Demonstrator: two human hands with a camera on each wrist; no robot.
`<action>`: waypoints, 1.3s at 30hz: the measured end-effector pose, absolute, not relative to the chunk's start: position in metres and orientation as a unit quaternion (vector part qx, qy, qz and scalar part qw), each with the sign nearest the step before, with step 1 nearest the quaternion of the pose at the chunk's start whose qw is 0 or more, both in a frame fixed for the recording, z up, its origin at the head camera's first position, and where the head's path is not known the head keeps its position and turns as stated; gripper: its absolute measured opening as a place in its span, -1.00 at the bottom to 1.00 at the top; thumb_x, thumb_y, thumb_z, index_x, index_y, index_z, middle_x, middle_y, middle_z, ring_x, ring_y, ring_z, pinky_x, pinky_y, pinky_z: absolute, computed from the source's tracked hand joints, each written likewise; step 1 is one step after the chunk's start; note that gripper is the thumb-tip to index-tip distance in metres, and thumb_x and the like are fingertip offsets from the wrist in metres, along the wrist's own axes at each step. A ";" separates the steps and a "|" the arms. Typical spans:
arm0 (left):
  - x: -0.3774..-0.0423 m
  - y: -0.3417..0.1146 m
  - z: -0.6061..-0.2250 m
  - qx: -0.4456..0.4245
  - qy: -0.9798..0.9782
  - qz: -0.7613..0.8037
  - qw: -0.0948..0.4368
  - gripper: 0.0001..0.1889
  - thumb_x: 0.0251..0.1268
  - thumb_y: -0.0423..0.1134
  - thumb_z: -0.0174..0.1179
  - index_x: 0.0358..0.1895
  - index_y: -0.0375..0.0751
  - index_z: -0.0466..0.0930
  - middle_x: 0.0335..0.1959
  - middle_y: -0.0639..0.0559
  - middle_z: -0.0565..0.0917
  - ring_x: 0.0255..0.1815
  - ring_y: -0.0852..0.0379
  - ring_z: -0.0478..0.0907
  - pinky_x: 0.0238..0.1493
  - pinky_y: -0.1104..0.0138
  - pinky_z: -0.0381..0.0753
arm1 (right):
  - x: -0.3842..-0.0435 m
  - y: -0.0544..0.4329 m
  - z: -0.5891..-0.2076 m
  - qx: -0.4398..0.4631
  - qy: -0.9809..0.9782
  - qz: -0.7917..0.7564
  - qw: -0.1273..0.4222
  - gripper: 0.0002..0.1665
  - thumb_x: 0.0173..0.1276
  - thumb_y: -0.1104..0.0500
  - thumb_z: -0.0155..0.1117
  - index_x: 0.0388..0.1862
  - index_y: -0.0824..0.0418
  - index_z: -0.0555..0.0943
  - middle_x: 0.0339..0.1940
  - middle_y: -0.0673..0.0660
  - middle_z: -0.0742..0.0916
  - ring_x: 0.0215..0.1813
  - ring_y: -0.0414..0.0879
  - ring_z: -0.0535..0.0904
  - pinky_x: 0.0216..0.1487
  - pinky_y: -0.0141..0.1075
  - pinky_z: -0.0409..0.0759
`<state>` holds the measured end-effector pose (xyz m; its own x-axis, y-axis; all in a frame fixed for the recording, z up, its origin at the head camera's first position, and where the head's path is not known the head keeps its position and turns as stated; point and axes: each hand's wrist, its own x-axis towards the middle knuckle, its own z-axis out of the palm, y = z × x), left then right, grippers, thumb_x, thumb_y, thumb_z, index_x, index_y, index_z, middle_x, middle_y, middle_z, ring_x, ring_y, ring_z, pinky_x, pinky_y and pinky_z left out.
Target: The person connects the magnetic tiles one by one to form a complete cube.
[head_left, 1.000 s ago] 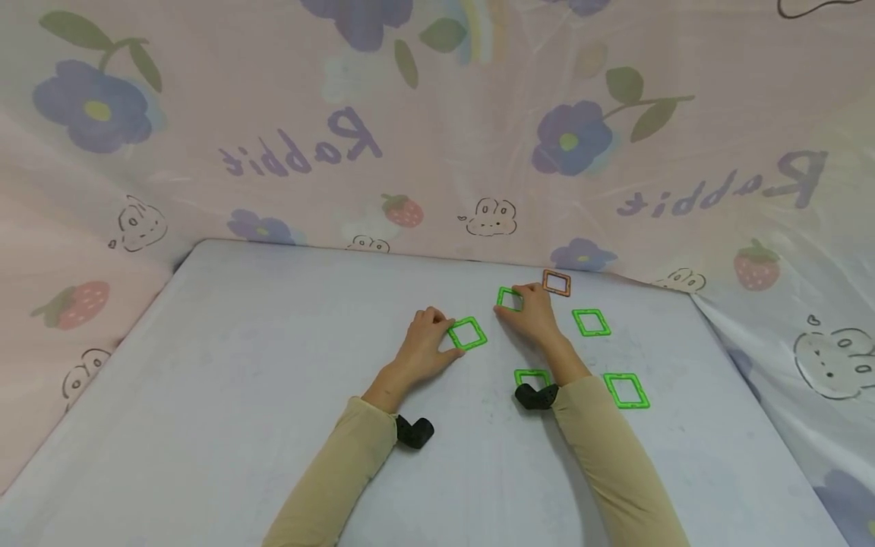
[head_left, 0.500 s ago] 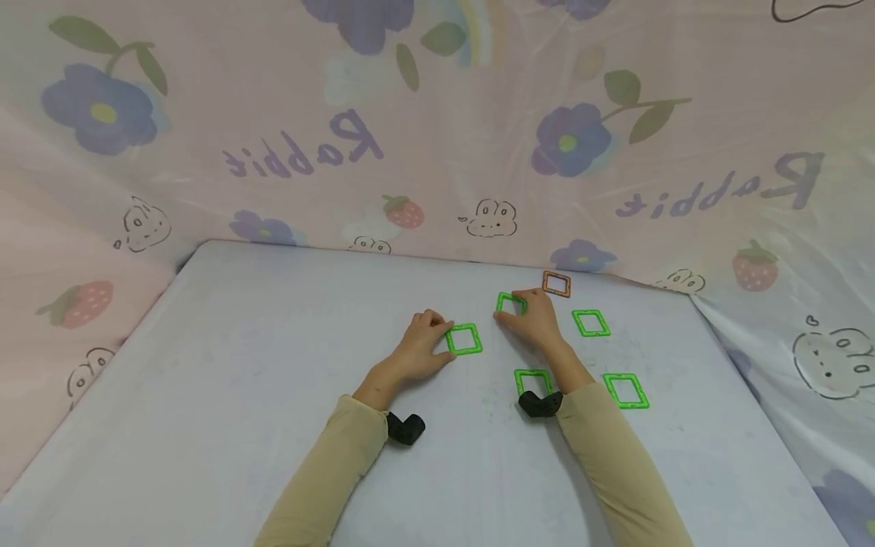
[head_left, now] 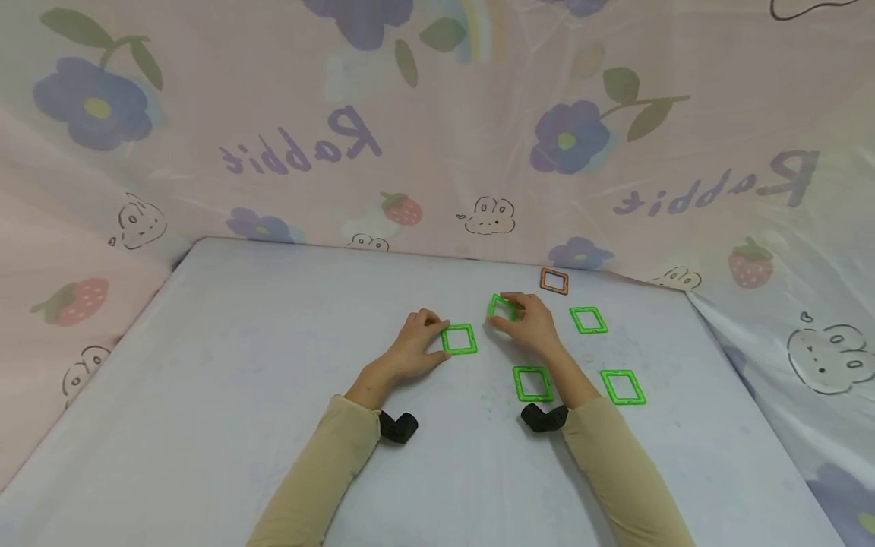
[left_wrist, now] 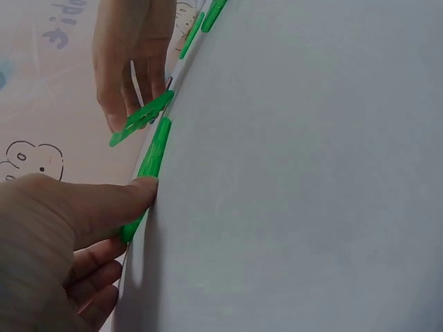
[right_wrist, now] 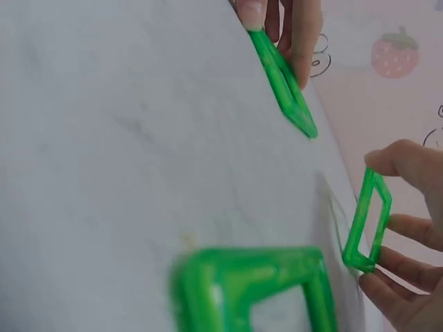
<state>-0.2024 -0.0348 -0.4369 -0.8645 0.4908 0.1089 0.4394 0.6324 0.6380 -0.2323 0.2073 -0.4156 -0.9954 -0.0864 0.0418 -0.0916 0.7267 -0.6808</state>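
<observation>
My left hand pinches a green square frame tile by its left side, thumb at the near corner and fingertips at the far one. In the left wrist view this tile stays close over the table. My right hand pinches a second green square tile, just beyond and to the right of the first. That second tile is tilted and raised in the right wrist view, with a shadow on the table beside it. A small gap separates the two held tiles.
On the white table lie more green square tiles: one near the right wrist, one at the right, one behind it. An orange square tile lies by the back edge, against a printed curtain.
The left hand has drawn its tile slightly left and nearer, turning it straighter. The right hand has come a little nearer, and its tile has tipped up and shifted left.
</observation>
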 end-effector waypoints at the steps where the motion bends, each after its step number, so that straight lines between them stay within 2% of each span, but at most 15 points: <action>1: -0.202 -0.035 -0.437 0.257 0.902 0.344 0.039 -0.41 0.24 -0.25 0.28 0.32 -0.38 0.38 0.16 -0.22 0.36 0.21 -0.14 0.25 0.29 0.07 0.25 | -0.231 0.207 -0.415 0.048 -0.926 0.374 -0.001 -0.32 0.21 0.02 0.40 0.28 0.24 0.48 0.14 0.32 0.54 0.20 0.21 0.46 0.24 0.02 0.43; 11: -0.200 -0.040 -0.436 0.246 0.894 0.369 0.065 -0.41 0.27 -0.27 0.26 0.35 -0.32 0.35 0.20 -0.17 0.34 0.25 -0.10 0.21 0.33 0.06 0.22 | -0.222 0.205 -0.413 0.061 -0.897 0.436 -0.040 -0.31 0.23 0.00 0.39 0.31 0.14 0.46 0.23 0.28 0.56 0.26 0.24 0.48 0.26 0.04 0.42; 17: -0.202 -0.044 -0.438 0.244 0.891 0.376 0.071 -0.41 0.28 -0.27 0.25 0.37 -0.28 0.34 0.23 -0.15 0.32 0.29 -0.10 0.16 0.36 0.07 0.19 | -0.218 0.204 -0.414 0.066 -0.872 0.480 -0.068 -0.31 0.25 -0.01 0.36 0.35 0.06 0.43 0.26 0.25 0.55 0.33 0.20 0.42 0.30 0.10 0.35; 24: -0.198 -0.046 -0.440 0.250 0.880 0.401 0.057 -0.41 0.25 -0.32 0.25 0.35 -0.33 0.35 0.21 -0.18 0.33 0.27 -0.14 0.15 0.32 0.01 0.21 | -0.214 0.207 -0.418 0.055 -0.848 0.520 -0.086 -0.29 0.24 -0.09 0.37 0.36 -0.03 0.43 0.28 0.20 0.54 0.34 0.12 0.42 0.30 0.07 0.37; 39: -0.196 -0.047 -0.437 0.248 0.877 0.407 0.060 -0.42 0.26 -0.34 0.23 0.35 -0.35 0.34 0.21 -0.19 0.32 0.29 -0.15 0.13 0.34 0.00 0.18 | -0.206 0.206 -0.423 0.056 -0.810 0.573 -0.113 -0.32 0.24 -0.10 0.37 0.34 -0.07 0.43 0.30 0.12 0.53 0.38 0.08 0.39 0.34 0.04 0.34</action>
